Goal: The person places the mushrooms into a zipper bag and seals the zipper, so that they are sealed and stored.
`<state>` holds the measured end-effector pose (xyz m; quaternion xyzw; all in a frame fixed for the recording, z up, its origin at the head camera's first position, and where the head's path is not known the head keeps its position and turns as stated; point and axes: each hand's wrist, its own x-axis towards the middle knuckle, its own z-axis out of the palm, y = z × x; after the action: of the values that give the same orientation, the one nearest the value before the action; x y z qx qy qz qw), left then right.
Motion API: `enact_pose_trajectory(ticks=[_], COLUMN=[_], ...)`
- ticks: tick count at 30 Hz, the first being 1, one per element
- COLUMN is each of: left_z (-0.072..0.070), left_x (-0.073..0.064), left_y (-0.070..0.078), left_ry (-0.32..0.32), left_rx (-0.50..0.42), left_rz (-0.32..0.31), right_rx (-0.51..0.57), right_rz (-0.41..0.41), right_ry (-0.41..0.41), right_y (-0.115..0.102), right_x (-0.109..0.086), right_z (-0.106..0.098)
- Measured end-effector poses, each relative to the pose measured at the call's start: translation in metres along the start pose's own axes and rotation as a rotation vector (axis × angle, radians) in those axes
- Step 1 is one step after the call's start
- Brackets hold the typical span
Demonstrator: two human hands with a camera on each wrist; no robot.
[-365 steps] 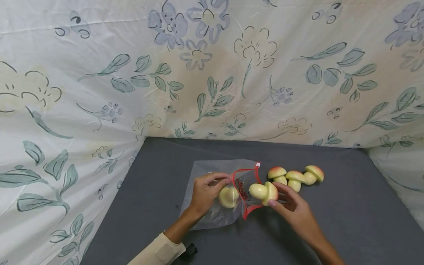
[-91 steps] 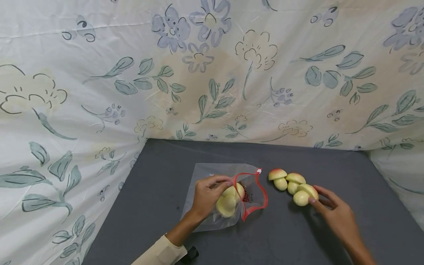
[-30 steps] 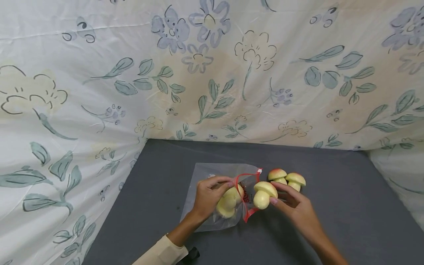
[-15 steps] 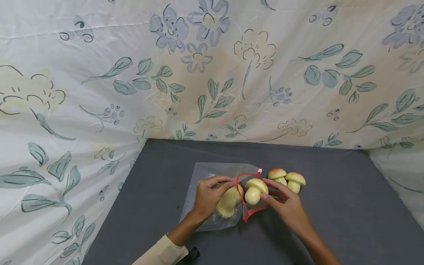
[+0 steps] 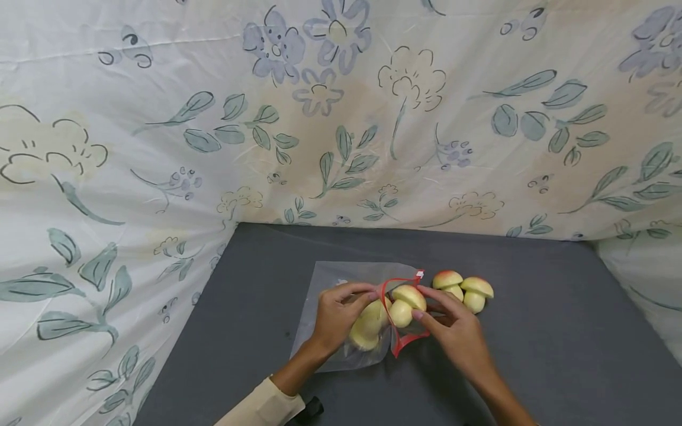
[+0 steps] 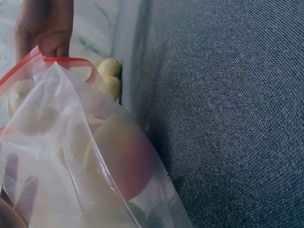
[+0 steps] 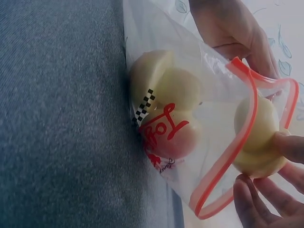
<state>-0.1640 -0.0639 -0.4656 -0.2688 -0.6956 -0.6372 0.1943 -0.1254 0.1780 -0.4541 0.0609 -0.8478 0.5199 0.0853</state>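
A clear zip bag [image 5: 325,281] with a red-edged mouth lies on its side, mouth facing right. My left hand [image 5: 331,316] pinches its upper edge close to the mouth. Pale yellow toy mushrooms [image 7: 175,135] with reddish caps show through the plastic. In the bag's mouth my right hand [image 5: 455,325] holds another mushroom [image 5: 409,300] by its cap, between thumb and fingers. In the right wrist view, that mushroom [image 7: 259,130] is partly behind the red strip, its stem inside the bag. Right of the bag stand two more mushrooms, a left one [image 5: 447,280] and a right one [image 5: 478,289], side by side.
Everything lies on a dark grey tabletop [image 5: 543,331]. Flower-printed cloth [image 5: 341,165] hangs behind it and along both sides. A small black object [image 5: 313,408] shows by the left sleeve.
My right hand has taken the rightmost mushroom from the row and carried it left into the bag's mouth. Since the oldest frame, another mushroom has gone into the bag. The left hand stays put.
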Motion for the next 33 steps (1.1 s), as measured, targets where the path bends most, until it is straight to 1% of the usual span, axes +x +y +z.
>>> enact_pose_trajectory(ticks=[10,18,25,29,31,33], left_z=[0.000,0.000,0.001,0.001,0.001,0.001], left_x=[0.001,0.002,0.002,0.001,0.002,0.002], left_y=[-0.001,0.000,0.000,0.000,0.001,0.001], left_ry=[0.000,0.006,0.013,0.008,0.005,0.004], left_rx=[-0.014,-0.026,-0.001,-0.001,-0.001,0.005], left_rz=[0.008,0.004,-0.006,-0.018,-0.017,-0.014], right_rx=[-0.001,-0.035,-0.053,-0.025,0.011,0.069], right_rz=[-0.038,-0.017,0.005,0.020,0.030,0.042], right_ry=[0.022,0.032,0.051,0.048,0.036,0.015], right_y=[-0.002,-0.005,-0.011,-0.014,-0.014,-0.013], right_x=[0.000,0.003,0.004,0.004,0.004,0.004], right_z=[0.008,0.013,0.016,0.018,0.019,0.021])
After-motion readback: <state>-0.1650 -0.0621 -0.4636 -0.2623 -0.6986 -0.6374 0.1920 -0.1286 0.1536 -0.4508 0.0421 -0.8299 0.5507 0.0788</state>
